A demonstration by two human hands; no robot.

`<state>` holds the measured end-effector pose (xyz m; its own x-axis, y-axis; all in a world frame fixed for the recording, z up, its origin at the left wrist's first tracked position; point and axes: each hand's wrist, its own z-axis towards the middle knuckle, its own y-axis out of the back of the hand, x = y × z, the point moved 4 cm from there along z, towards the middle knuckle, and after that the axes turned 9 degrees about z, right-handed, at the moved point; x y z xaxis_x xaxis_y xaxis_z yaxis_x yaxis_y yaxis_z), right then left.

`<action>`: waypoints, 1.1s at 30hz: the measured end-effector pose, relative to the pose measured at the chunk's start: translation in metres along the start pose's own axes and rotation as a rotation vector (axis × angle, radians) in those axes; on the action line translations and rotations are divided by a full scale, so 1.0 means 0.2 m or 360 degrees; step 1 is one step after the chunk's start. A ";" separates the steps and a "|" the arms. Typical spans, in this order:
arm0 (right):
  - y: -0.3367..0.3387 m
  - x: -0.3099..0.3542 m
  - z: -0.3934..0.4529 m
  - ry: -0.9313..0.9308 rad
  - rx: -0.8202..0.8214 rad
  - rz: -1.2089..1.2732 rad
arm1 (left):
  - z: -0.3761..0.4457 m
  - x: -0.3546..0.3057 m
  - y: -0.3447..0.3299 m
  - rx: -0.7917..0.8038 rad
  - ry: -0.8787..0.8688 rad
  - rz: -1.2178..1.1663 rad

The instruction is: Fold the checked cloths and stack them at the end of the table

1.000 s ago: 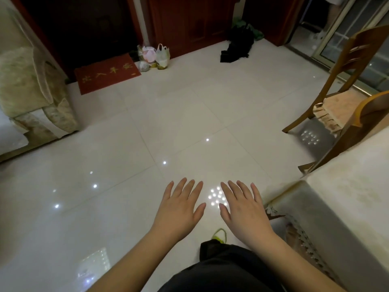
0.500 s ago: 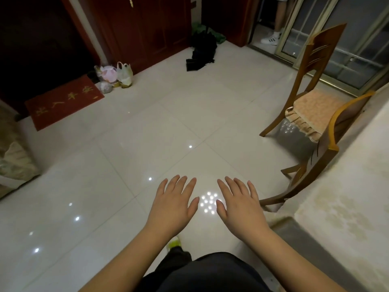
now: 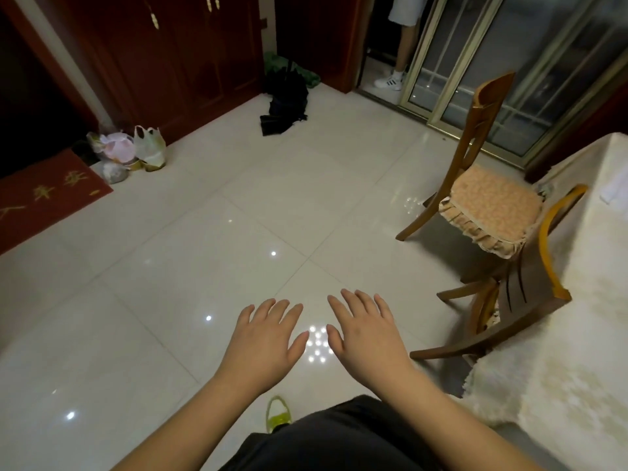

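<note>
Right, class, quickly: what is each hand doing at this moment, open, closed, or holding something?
Left hand: open, fingers straight, holding nothing.
Right hand: open, fingers straight, holding nothing.

the floor (image 3: 176,334) under me is glossy pale tile, smooth enough to mirror the ceiling lights. the table (image 3: 584,341) to my right wears a cream cloth with a soft, matt, faintly patterned weave. the chair (image 3: 475,158) is varnished wood with a slight sheen, its seat cushion (image 3: 489,202) a frilled matt fabric. the cabinet doors (image 3: 190,52) are dark red polished wood with small metal handles. the doormat (image 3: 44,195) looks rough and matt. the bags (image 3: 149,147) are thin, crinkled plastic.
</note>
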<state>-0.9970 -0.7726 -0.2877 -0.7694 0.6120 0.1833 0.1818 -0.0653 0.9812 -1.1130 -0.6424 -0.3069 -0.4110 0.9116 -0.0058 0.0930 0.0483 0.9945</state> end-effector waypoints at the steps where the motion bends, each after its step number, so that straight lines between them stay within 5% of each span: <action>1: 0.00 0.01 0.04 -0.0019 0.0005 0.0010 | 0.04 0.03 0.01 -0.0002 -0.0007 -0.0002; 33: 0.18 -0.70 1.58 -0.0204 -0.0155 0.0247 | 1.92 0.07 0.29 0.0000 -0.0155 0.0099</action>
<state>-0.6883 -0.6113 -0.2971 -0.6513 0.6836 0.3294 0.2274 -0.2383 0.9442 -0.7645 -0.4699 -0.2896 -0.3145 0.9481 0.0461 0.1158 -0.0099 0.9932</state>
